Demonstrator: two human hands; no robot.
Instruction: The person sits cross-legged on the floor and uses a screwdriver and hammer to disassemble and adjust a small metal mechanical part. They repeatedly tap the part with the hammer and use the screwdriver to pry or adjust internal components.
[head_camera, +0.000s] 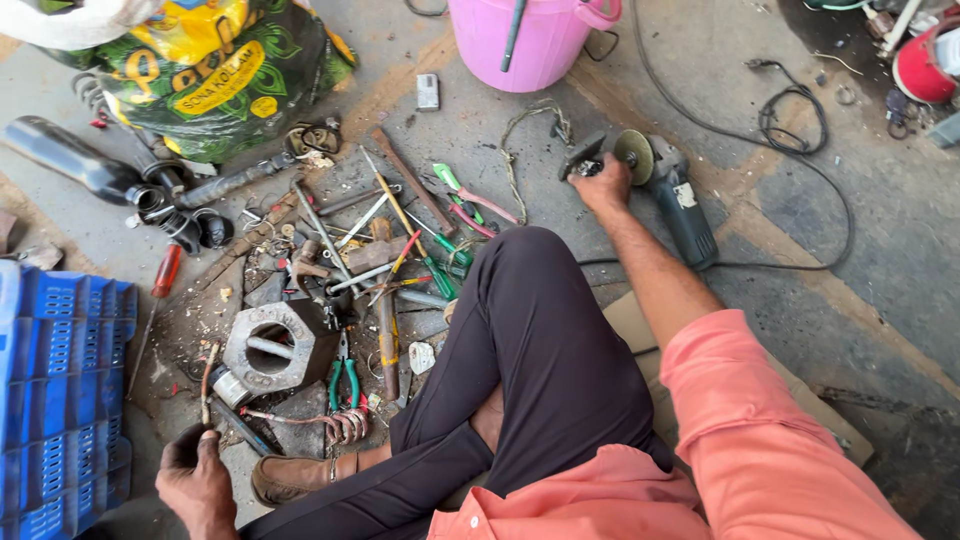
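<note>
A person in a salmon shirt and dark trousers sits cross-legged on a concrete floor (880, 230), seen from above. The right hand (603, 182) reaches out toward 1 o'clock, its grip clenched around a small dark part (580, 158) at the front of an angle grinder (668, 190); the grinder lies on the floor with its disc (634, 155) just beside the fingers and its cord (800, 150) looping away toward 2 o'clock. The left hand (195, 478) sits low at 8 o'clock, fingers curled around something dark; what it grasps cannot be made out. Just above that hand lies a large hexagonal steel nut (272, 345), and beside the nut, at its 4 o'clock, green-handled pliers (345, 380). A scatter of screwdrivers, rods and hand tools (400, 240) spreads across the floor between the hands, ahead of the bent knee. A blue plastic crate (60, 400) stands at 9 o'clock, a printed green and yellow sack (210, 80) at 11 o'clock, and a pink bucket (525, 40) at 12 o'clock.
</note>
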